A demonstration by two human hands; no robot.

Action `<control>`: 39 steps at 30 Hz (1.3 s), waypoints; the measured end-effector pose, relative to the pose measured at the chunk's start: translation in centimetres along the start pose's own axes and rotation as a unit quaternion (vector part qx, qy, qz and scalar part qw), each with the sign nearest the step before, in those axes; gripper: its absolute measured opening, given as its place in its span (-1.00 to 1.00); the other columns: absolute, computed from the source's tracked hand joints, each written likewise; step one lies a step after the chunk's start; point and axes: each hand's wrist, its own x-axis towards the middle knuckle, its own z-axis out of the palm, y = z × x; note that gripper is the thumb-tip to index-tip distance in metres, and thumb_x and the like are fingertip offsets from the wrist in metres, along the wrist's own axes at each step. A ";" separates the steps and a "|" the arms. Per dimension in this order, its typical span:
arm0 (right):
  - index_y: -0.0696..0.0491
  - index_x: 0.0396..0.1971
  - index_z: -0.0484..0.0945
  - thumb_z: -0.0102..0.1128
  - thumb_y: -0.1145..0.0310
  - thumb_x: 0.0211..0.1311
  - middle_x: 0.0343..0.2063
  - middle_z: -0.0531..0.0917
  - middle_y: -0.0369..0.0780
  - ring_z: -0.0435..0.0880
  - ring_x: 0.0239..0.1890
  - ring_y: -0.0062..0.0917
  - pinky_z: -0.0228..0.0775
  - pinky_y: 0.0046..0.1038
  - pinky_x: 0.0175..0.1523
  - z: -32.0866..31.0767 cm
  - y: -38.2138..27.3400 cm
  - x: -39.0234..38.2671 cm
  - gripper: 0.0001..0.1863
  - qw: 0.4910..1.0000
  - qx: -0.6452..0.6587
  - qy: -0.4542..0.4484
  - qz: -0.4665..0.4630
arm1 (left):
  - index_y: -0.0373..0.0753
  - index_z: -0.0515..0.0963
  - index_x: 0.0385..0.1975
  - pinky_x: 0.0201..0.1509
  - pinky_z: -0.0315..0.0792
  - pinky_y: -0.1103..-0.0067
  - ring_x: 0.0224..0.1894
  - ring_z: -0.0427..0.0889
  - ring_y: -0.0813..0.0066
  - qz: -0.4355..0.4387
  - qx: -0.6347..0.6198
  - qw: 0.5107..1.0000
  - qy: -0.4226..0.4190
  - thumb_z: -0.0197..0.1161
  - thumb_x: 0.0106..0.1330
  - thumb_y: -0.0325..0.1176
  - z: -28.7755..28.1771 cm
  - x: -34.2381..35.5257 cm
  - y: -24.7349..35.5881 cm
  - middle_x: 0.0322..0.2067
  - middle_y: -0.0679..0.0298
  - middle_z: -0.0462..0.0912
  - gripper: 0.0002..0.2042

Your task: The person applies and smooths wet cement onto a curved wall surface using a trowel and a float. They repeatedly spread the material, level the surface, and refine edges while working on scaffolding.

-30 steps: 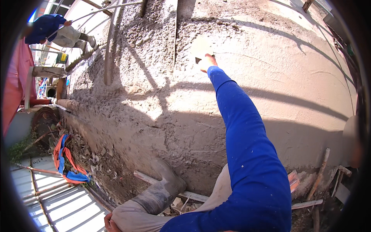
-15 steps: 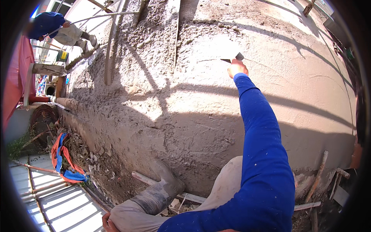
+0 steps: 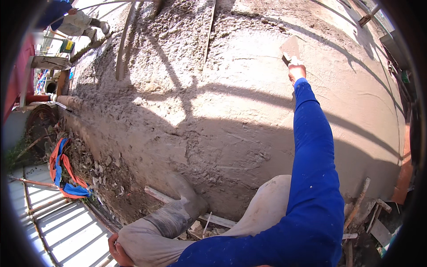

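Note:
My right hand [image 3: 297,72] is closed around the handle of a trowel [image 3: 290,47], my arm stretched far out in a blue sleeve. The broad blade lies against the wet plaster [image 3: 249,49] of a large wall in bright sun. Smoother plaster spreads to the right of the trowel, while rough, lumpy plaster shows to its left. At the lower left, my left hand [image 3: 119,252] rests on my bent knee in dusty light trousers, its fingers apart and no tool visible in it. Part of that hand is cut off by the picture's edge.
A co-worker [image 3: 73,23] in blue is at the upper left, beside a rough wooden beam [image 3: 51,62]. Orange and blue cloth [image 3: 66,173] lies on rubble above a corrugated metal sheet [image 3: 66,236]. Wooden sticks [image 3: 357,204] lean at the lower right; a plank [image 3: 218,220] lies near my boot.
My right hand has moved rightward, and the trowel has turned from nearly edge-on to showing its blade face against the plaster. The view has shifted slightly. My left hand stays on the knee.

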 end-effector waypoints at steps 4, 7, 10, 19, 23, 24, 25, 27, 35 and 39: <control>0.05 -0.01 0.65 0.23 0.35 0.29 -0.02 0.73 0.06 0.75 0.03 -0.10 0.57 -0.20 0.12 8.9 -5.3 -4.1 -0.70 0.989 -0.131 -0.061 -0.033 | -0.41 0.51 0.11 0.26 0.47 0.32 0.10 0.58 0.26 -0.055 -0.058 0.997 0.000 0.20 0.46 0.07 -1.2 -1.4 -2.6 0.03 0.09 0.63 -0.43; 0.11 -0.01 0.66 0.23 0.26 0.27 0.04 0.71 0.10 0.72 0.11 -0.03 0.57 -0.21 0.22 13.3 -7.3 -6.8 -0.65 0.977 -0.161 -0.137 -0.013 | -0.39 0.50 0.19 0.29 0.50 0.29 0.16 0.59 0.21 -0.073 -0.090 0.993 -0.008 0.27 0.45 0.17 -1.5 -1.2 -3.2 0.10 0.05 0.63 -0.34; 0.19 0.03 0.63 0.26 0.21 0.23 0.08 0.69 0.12 0.69 0.16 -0.02 0.54 -0.24 0.28 16.3 -7.9 -9.9 -0.55 0.944 -0.247 -0.187 -0.115 | -0.39 0.50 0.19 0.29 0.50 0.28 0.17 0.59 0.20 -0.091 -0.086 0.992 -0.011 0.28 0.45 0.15 -1.7 -1.2 -3.2 0.11 0.06 0.63 -0.34; 0.10 0.40 0.38 0.01 0.26 0.42 0.31 0.52 0.07 0.54 0.29 -0.02 0.41 -0.17 0.38 11.1 -0.4 -12.4 -0.43 0.826 -0.353 -0.226 -0.376 | -0.38 0.51 0.17 0.27 0.51 0.28 0.15 0.60 0.23 -0.120 -0.119 0.986 -0.004 0.32 0.42 0.07 -1.9 0.4 -6.3 0.11 0.05 0.63 -0.40; -0.11 0.43 0.40 0.05 0.41 0.35 0.27 0.56 0.02 0.60 0.22 -0.04 0.46 -0.14 0.33 8.5 0.6 -19.1 -0.38 0.857 -0.336 -0.299 -0.252 | -0.34 0.57 0.09 0.17 0.53 0.28 0.11 0.62 0.24 -0.042 -0.022 0.999 -0.020 0.29 0.42 0.05 -2.0 -0.6 -4.9 0.04 0.07 0.66 -0.47; -0.16 0.44 0.39 0.06 0.42 0.34 0.27 0.56 0.02 0.60 0.23 -0.04 0.46 -0.12 0.32 7.5 0.6 -19.0 -0.37 0.853 -0.381 -0.295 -0.202 | -0.32 0.61 0.01 0.14 0.51 0.30 0.07 0.62 0.21 -0.123 -0.062 0.990 0.003 0.22 0.46 0.03 -0.9 -0.5 -2.6 0.00 0.08 0.66 -0.53; -0.22 0.44 0.38 0.07 0.43 0.33 0.26 0.57 0.02 0.60 0.23 -0.05 0.47 -0.11 0.31 6.0 0.7 -18.8 -0.36 0.845 -0.424 -0.291 -0.150 | -0.32 0.61 0.02 0.15 0.51 0.30 0.07 0.62 0.21 -0.186 -0.004 0.982 0.036 0.21 0.46 0.02 -0.1 0.2 -2.2 0.01 0.08 0.66 -0.54; -0.29 0.44 0.36 0.08 0.43 0.33 0.25 0.57 0.04 0.61 0.24 -0.04 0.48 -0.09 0.30 3.1 0.9 -18.3 -0.34 0.862 -0.405 -0.234 -0.196 | -0.30 0.62 0.02 0.18 0.50 0.32 0.08 0.61 0.21 -0.313 0.119 0.935 0.119 0.18 0.47 0.00 1.2 0.6 -1.8 0.02 0.09 0.65 -0.55; -0.32 0.48 0.22 0.13 0.40 0.33 0.05 0.70 0.06 0.71 0.13 -0.02 0.55 -0.05 0.20 -15.1 5.7 -11.8 -0.28 0.916 -0.395 -0.056 -0.035 | -0.30 0.58 0.00 0.17 0.46 0.40 -0.01 0.60 0.38 -0.004 0.007 1.000 -0.005 0.12 0.44 -0.05 -1.2 -1.3 -3.1 -0.07 0.10 0.65 -0.58; -0.30 0.49 0.21 0.09 0.33 0.38 0.07 0.69 0.09 0.69 0.14 0.02 0.52 -0.04 0.25 -28.5 14.3 -9.3 -0.31 0.939 -0.325 0.096 0.056 | -0.37 0.55 -0.06 0.13 0.44 0.43 -0.08 0.56 0.39 0.047 0.013 0.999 -0.004 0.02 0.47 -0.15 0.7 0.0 -0.9 -0.17 0.17 0.63 -0.63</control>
